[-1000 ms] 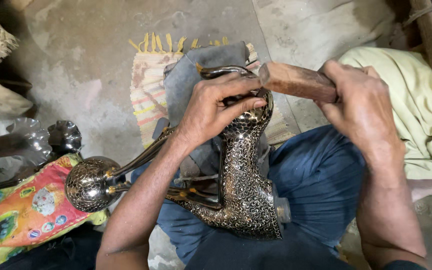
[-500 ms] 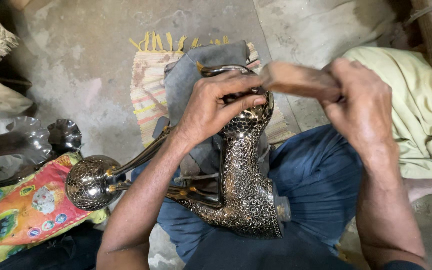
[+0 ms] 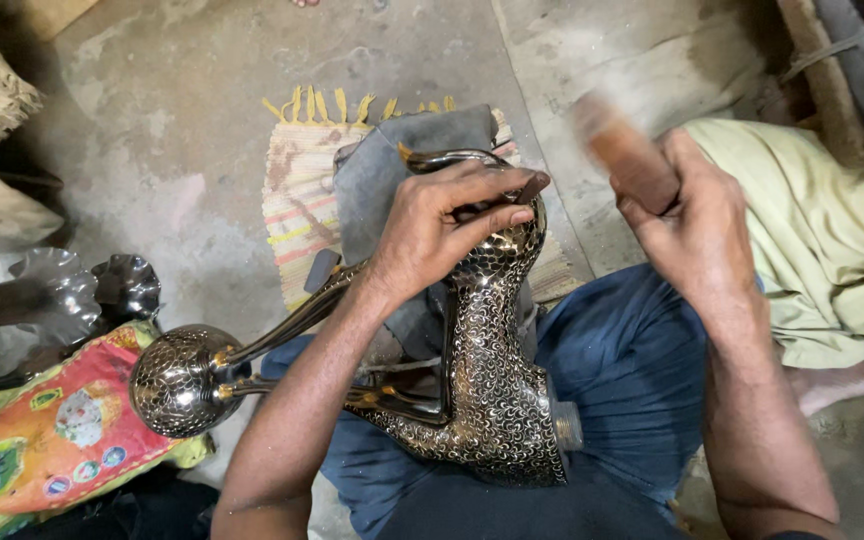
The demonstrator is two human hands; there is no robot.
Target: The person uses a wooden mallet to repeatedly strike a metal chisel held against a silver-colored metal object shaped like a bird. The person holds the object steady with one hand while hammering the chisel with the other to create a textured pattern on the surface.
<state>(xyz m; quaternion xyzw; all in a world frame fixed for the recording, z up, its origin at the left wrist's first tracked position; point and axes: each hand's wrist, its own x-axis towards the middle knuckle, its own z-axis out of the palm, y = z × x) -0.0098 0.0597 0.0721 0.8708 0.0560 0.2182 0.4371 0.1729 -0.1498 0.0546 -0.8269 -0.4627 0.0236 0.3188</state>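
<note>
While left hand (image 3: 442, 235) grips vessel (image 3: 492, 380), right hand (image 3: 697, 225) holds mallet (image 3: 624, 150).

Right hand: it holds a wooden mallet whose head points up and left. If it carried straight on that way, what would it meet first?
The right hand with its mallet would probably cross only bare floor; depth is unclear.

Light is soft, diffuse and moderate; the concrete floor (image 3: 182, 150) reads evenly grey, brighter toward the top right. Specular glints sit on the engraved metal figure (image 3: 492, 370) and its round ball (image 3: 172, 380). The wooden tool (image 3: 624, 150) is motion-blurred. The bottom left corner falls into deep shadow. Slight wide-angle stretch shows at the edges.
</note>
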